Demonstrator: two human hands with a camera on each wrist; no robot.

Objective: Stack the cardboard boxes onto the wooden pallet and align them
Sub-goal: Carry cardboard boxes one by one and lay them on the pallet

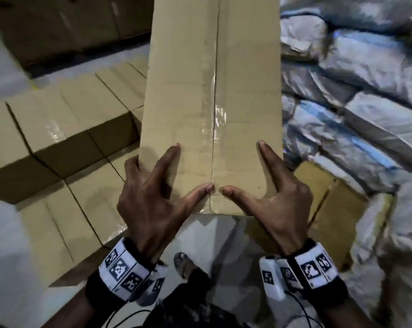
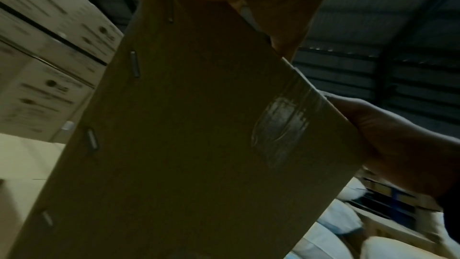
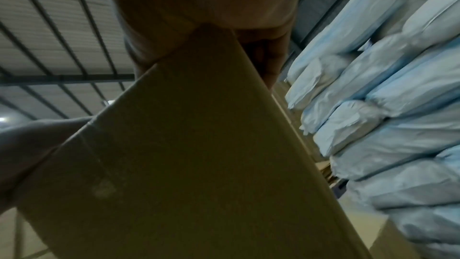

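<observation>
Stacked boxes [image 1: 58, 129] lie low at left, w/ taped tops level; the pallet under them can't be seen. The carried box [image 1: 212, 102] is held in the air at centre, long axis pointing away, well above that layer. For a good placement, the box should be kept level, lowered beside the stacked row, then slid flush so edges line up; the far end can't be seen, so a check on clearance is advised.

Left hand [image 1: 150, 195]: grip wrapped on the near-left corner, thumb and forefinger flat on top, other fingers curled over the side. Right hand [image 1: 271, 197]: mirrored on the near-right corner, thumb tips nearly meeting at the tape seam [image 1: 213, 138]. Sacks [image 1: 354, 91] are piled at right, close to the box edge.
</observation>
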